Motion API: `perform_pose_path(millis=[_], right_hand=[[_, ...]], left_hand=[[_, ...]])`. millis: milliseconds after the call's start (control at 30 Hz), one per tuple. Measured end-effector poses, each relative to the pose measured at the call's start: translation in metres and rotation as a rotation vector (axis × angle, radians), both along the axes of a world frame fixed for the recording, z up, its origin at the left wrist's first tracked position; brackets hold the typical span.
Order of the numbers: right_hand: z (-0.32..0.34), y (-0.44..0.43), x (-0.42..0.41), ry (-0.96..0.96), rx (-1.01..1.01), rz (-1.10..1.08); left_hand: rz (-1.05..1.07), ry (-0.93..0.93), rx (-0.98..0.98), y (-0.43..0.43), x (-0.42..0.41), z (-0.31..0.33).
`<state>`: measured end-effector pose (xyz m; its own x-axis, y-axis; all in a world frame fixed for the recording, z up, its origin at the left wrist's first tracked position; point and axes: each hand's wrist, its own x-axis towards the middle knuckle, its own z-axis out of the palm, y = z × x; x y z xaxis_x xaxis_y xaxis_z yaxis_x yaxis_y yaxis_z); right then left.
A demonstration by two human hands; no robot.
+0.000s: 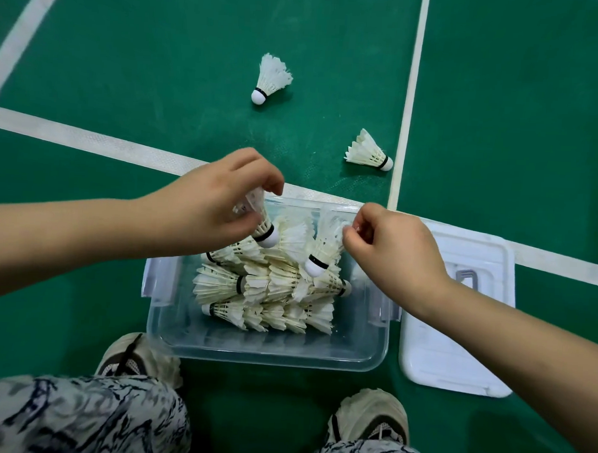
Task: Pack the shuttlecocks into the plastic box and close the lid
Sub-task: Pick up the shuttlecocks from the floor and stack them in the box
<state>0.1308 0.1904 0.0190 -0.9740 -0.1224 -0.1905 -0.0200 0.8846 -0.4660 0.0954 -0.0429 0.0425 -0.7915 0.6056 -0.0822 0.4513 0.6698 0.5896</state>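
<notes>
- Box [268, 348]: clear rigid plastic, smooth walls; feathered shuttlecock pile [264, 286] fills its far half. White lid [454, 336] lies off at 3 o'clock.
- Left hand [209, 205] fingers grip one shuttlecock [263, 230]; right hand [396, 251] fingers pinch a second shuttlecock [322, 253]. Hard squeezing could crush brittle feathers.
- Floor [160, 66]: far shuttlecock [271, 78] at 12 o'clock, nearer shuttlecock [369, 152] at 1 o'clock; either could be missed.

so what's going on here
A person crouches over a clear plastic box on a green court, packing shuttlecocks. The left hand holds one shuttlecock and the right hand pinches a second shuttlecock, both over the pile inside. A far shuttlecock and a nearer shuttlecock lie on the floor, and the lid lies beside the box.
</notes>
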Motion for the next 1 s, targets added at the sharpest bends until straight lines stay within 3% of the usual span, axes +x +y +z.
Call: perform_pose_path(millis=[167, 233, 400, 633, 1000], right_hand=[[0.003, -0.004, 0.001, 0.121, 0.17, 0.102], [-0.003, -0.002, 0.005, 0.281, 0.209, 0.18], [-0.009, 0.007, 0.006, 0.463, 0.123, 0.203], [-0.021, 0.002, 0.019, 0.094, 0.005, 0.127], [-0.024, -0.014, 0.016, -0.217, -0.602, -0.534]], left_hand=[[-0.005, -0.055, -0.029, 0.002, 0.003, 0.002], [0.008, -0.078, -0.023, 0.002, 0.003, 0.003], [0.005, -0.129, -0.018, -0.001, 0.006, 0.005], [-0.038, -0.09, 0.014, -0.003, 0.008, 0.005], [-0.111, -0.103, 0.037, -0.006, 0.011, -0.004]])
